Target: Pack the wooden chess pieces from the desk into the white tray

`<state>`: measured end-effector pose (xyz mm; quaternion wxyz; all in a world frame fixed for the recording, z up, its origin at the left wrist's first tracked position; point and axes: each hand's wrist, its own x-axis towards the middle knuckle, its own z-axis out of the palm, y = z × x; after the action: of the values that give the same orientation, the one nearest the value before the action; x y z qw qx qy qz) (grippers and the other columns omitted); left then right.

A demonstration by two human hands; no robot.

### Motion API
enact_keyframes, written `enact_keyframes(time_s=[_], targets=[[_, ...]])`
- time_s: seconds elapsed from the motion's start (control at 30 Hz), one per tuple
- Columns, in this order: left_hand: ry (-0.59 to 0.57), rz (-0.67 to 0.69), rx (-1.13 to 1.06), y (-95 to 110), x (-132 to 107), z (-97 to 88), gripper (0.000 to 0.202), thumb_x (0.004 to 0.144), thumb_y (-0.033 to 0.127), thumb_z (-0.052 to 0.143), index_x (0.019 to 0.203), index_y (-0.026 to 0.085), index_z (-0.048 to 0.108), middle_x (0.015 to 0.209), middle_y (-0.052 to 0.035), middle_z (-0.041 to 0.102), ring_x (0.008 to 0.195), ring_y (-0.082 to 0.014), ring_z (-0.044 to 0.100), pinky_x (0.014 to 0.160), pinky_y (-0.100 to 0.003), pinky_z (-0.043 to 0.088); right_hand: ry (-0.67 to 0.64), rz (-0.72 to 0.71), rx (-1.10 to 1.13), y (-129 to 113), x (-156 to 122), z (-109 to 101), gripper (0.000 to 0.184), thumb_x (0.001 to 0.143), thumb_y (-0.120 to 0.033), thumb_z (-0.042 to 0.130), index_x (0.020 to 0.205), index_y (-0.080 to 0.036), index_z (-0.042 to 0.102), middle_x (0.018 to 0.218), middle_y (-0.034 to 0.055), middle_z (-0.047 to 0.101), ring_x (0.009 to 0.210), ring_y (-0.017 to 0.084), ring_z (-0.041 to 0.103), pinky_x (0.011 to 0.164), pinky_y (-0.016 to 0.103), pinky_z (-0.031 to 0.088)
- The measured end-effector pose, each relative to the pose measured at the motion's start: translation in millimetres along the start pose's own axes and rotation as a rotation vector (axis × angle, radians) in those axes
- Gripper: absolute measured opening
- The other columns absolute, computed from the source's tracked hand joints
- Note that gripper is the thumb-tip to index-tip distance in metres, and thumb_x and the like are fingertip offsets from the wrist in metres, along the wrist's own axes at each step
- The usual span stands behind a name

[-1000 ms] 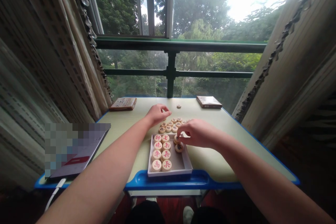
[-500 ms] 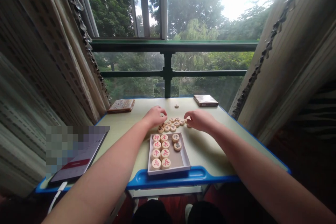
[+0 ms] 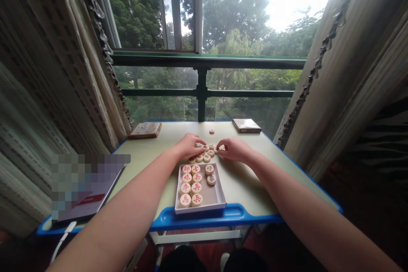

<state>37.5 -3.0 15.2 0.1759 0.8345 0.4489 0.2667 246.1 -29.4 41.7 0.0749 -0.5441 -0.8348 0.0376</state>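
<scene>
A shallow white box (image 3: 217,199) near the table's front edge holds several round wooden chess discs (image 3: 191,182) with red and dark characters. Just beyond it lies a loose cluster of the same discs (image 3: 206,154). My left hand (image 3: 188,145) rests curled over the cluster's left side, fingertips pinched on the discs. My right hand (image 3: 232,149) is curled over the cluster's right side, its fingertips at a disc. What either hand grips is too small to make out. A single disc (image 3: 211,131) lies alone farther back.
The pale green table (image 3: 255,178) has a blue rim. A brown flat box (image 3: 145,129) lies back left, another (image 3: 246,125) back right. A tablet with a cable (image 3: 92,197) sits front left. Curtains hang on both sides; a green railing and window stand behind.
My right hand left the white box, where it set down discs, and moved back to the loose cluster. My left hand stayed at the cluster. The view shifted slightly.
</scene>
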Motion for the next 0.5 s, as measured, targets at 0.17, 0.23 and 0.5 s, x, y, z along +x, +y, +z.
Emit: enact_keyframes(time_s=[0.17, 0.23, 0.5], targets=[[0.01, -0.04, -0.001, 3.2, 0.4, 0.0, 0.028, 0.07, 0.032, 0.056, 0.09, 0.02, 0.071, 0.093, -0.0078, 0.067, 0.09, -0.0227, 0.056, 0.086, -0.032, 0.041, 0.004, 0.039, 0.0, 0.9, 0.3, -0.6, 0.037, 0.071, -0.052, 0.057, 0.09, -0.021, 0.067, 0.078, 0.0042, 0.065, 0.062, 0.013, 0.053, 0.05, 0.022, 0.03], [0.021, -0.037, 0.007, 4.6, 0.0, -0.1, 0.029, 0.07, 0.033, 0.055, 0.091, 0.02, 0.071, 0.094, -0.008, 0.067, 0.087, -0.0222, 0.057, 0.083, -0.031, 0.042, 0.0, 0.025, 0.012, 1.1, -0.6, -1.4, 0.04, 0.07, -0.053, 0.057, 0.091, -0.021, 0.067, 0.078, 0.0039, 0.064, 0.062, 0.013, 0.053, 0.049, 0.021, 0.03], [-0.026, 0.017, 0.022, 3.3, -1.1, 1.3, 0.029, 0.069, 0.036, 0.056, 0.087, 0.02, 0.072, 0.085, -0.0068, 0.067, 0.074, -0.0183, 0.058, 0.072, -0.028, 0.043, 0.018, -0.029, 0.032, 2.2, -0.6, -0.7, 0.03, 0.071, -0.043, 0.059, 0.091, -0.021, 0.067, 0.073, 0.002, 0.062, 0.057, 0.01, 0.048, 0.049, 0.021, 0.028]])
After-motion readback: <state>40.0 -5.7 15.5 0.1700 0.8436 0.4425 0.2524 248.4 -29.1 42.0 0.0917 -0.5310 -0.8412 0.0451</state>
